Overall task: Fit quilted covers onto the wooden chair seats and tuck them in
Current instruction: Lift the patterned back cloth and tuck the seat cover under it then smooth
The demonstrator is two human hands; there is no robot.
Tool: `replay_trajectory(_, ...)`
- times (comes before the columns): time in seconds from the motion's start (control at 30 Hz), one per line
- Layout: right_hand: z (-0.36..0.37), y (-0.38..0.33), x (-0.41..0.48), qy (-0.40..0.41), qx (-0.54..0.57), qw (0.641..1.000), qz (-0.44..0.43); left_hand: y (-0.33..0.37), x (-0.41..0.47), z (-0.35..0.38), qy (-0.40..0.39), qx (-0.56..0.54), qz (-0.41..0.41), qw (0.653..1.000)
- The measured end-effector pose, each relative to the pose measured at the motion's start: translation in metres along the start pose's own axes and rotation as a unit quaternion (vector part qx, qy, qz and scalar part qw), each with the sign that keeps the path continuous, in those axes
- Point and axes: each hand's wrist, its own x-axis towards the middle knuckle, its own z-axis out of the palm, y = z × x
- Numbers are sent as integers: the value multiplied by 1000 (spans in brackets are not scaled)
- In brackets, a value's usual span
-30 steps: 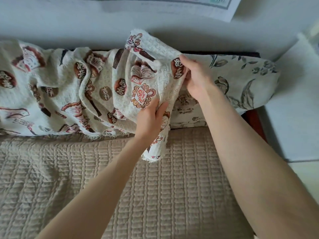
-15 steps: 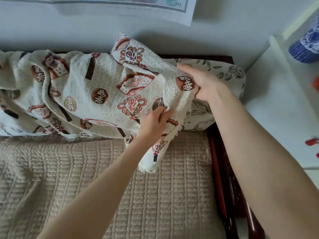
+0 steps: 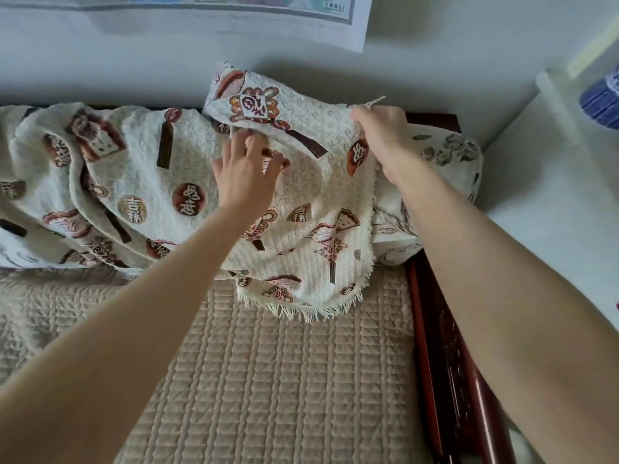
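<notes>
The beige quilted cover (image 3: 268, 380) lies flat across the seat and reaches the dark red wooden frame (image 3: 445, 363) along its right side, so the seat part of the job looks largely done. Its left stretch is a little rumpled, and whether its edges are tucked in cannot be told from here. What remains, by my reading, is the patterned cover (image 3: 150, 169). It sits bunched in loose folds along the far edge of the beige cover, apparently draped over the backrest, and its fringed hem (image 3: 311, 313) spills forward onto the beige quilting. It needs spreading, squaring up and tucking. The right hand (image 3: 385, 135), above the far right corner of the beige cover, has its grip clenched on the patterned cover's upper edge and lifts that corner. The left hand (image 3: 246, 175) rests on the heaped cloth over the middle of the far edge, fingers spread and bent. They are blurred, so I cannot tell whether its grip has caught a fold or only presses. A floral cushion (image 3: 445, 152) is wedged at the far right corner of the beige cover, partly under the lifted cloth. It is likely to obstruct tucking there unless it is shifted. To the right of the beige cover, past the frame, stands a white cabinet (image 3: 552, 195) with a blue-and-white jar (image 3: 603, 102) at its far end. A poster (image 3: 234, 18) hangs on the wall beyond the far edge.
</notes>
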Motion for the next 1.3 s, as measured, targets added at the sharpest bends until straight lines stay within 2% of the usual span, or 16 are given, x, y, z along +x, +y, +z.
replay_trajectory(0.2, 10, 3, 12, -48, -128, 990, -21, -10, 30, 1, -40, 39, 34, 998)
replay_trajectory(0.3, 7, 7, 8, -41, -185, 982, -15, -12, 34, 2, -55, 54, 45, 996)
replay_trajectory(0.57, -14, 30, -30, 54, -49, 997, 19, -1, 16, 0, -96, 61, 88, 990)
replay_trajectory(0.73, -26, 39, -51, 192, 63, 979, 31, 4, 0, -1, -132, 81, 73, 985)
replay_trajectory(0.8, -27, 44, -59, 210, 81, 974, 24, 5, -3, -2, -140, 70, 76, 985)
replay_trajectory(0.93, -31, 44, -68, 178, 53, 983, 10, -1, -10, -3, -152, 43, 84, 984)
replay_trajectory(1.1, -28, 21, -69, 33, -126, 991, 38, -12, -27, -2, -125, 14, 111, 986)
replay_trajectory(1.17, -26, 25, -69, 41, -117, 990, 60, -14, -32, -1, -113, -3, 122, 986)
replay_trajectory(1.3, -28, 39, -75, 126, -35, 987, 96, -22, -42, 1, -84, -17, 148, 985)
